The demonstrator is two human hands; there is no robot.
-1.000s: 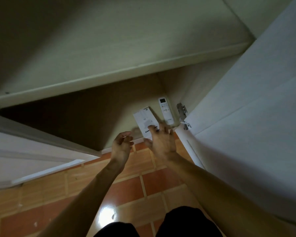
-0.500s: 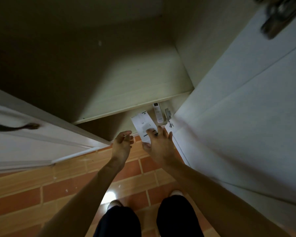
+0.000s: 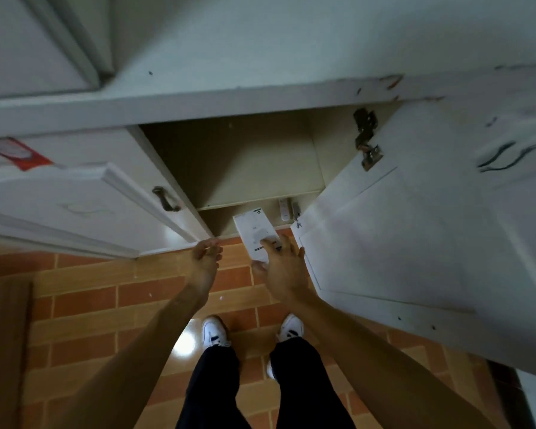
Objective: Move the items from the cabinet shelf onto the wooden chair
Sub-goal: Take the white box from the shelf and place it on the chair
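Note:
A flat white box (image 3: 254,232) with printed labels is held at its near end by my right hand (image 3: 283,267), just in front of the cabinet's lowest shelf (image 3: 220,222). A white remote control (image 3: 283,209) lies on that shelf at the right, close to the door hinge. My left hand (image 3: 205,258) hovers to the left of the box with its fingers loosely curled and nothing in it. A brown wooden surface (image 3: 3,335) shows at the left edge; I cannot tell if it is the chair.
The cabinet's right door (image 3: 399,243) stands open beside my right arm. The left door (image 3: 75,209) with a metal handle (image 3: 166,199) is open on the left. An upper shelf (image 3: 254,193) is bare. Orange brick floor tiles (image 3: 106,305) and my feet lie below.
The view has pulled back and upward, showing more of the cabinet and my legs. My right hand has drawn the white box out past the shelf's front edge. The remote stays put.

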